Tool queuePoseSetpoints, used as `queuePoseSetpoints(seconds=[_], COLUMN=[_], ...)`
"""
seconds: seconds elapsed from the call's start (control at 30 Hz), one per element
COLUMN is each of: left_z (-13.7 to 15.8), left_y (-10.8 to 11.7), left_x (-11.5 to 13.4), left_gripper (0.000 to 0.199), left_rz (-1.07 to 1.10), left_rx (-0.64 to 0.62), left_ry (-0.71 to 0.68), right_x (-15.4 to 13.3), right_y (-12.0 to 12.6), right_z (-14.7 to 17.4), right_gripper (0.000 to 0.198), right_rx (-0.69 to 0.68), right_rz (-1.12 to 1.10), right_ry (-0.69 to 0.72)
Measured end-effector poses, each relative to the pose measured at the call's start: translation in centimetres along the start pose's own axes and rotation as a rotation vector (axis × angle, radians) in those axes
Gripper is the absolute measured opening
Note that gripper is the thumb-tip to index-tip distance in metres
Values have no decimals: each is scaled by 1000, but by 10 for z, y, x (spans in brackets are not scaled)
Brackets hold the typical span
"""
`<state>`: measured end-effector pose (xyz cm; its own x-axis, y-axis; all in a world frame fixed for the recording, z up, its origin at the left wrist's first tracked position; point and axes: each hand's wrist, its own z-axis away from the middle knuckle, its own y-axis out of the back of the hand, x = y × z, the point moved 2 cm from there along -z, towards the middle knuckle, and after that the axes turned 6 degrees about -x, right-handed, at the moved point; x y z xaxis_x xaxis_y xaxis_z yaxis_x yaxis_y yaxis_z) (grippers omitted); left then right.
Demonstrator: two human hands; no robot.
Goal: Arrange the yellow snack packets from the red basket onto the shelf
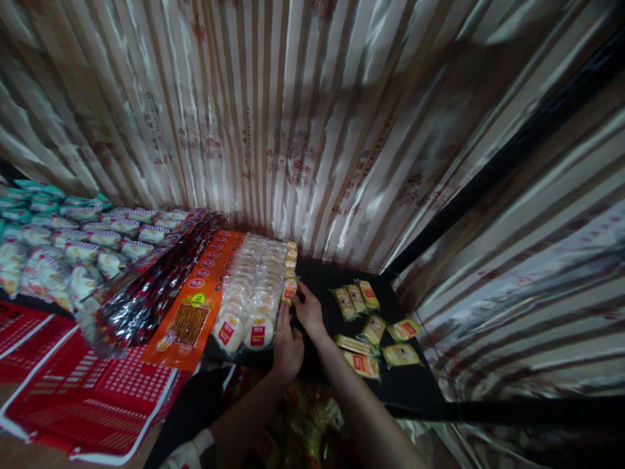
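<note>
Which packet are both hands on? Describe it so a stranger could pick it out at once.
Start at the black shelf under the striped curtain. Just right of the rows of round white cakes runs a narrow column of yellow-and-red packets standing on edge. The left hand and right hand meet at its nearest packet, unlike the flat scattered yellow packets further right.

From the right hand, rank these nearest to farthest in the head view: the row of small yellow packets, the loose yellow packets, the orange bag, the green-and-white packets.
1. Row of small yellow packets, touching the right hand.
2. Loose yellow packets, to its right.
3. Orange bag, left.
4. Green-and-white packets, far left.
</note>
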<state>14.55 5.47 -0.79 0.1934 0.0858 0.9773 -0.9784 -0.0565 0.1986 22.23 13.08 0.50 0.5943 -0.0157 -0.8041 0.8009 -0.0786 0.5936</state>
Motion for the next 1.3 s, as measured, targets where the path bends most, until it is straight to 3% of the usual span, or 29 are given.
queuePoseSetpoints(seconds=[0.23, 0.53, 0.63, 0.73, 0.8, 0.9, 1.1, 1.3], left_z=[-4, -6, -3, 3, 10, 19, 30, 41], left_y=[3, -2, -3, -2, -2, -8, -30, -41], left_x=[6, 4, 4, 3, 2, 1, 16, 34], left_gripper=[74, 72, 65, 45, 29, 19, 37, 53], left_rz=[-37, 47, 50, 20, -18, -72, -190, -319], left_rx=[-7, -8, 20, 74, 86, 2, -138, -259], left_ry=[-49, 39, 22, -32, -40, -28, -54, 8], right_x=[-11, -3, -1, -3, -5, -2, 28, 53], right_y=[-1, -6, -6, 0, 10, 34, 94, 137], right_z=[4, 0, 1, 11, 24, 49, 92, 126], right_gripper=[41, 40, 42, 43, 41, 36, 30, 29], right_rx=[2, 23, 13, 34, 65, 111, 188, 186], right_rz=[163, 68, 23, 40, 79, 148, 332, 575], right_ry=[15, 62, 77, 58, 69, 165, 273, 116])
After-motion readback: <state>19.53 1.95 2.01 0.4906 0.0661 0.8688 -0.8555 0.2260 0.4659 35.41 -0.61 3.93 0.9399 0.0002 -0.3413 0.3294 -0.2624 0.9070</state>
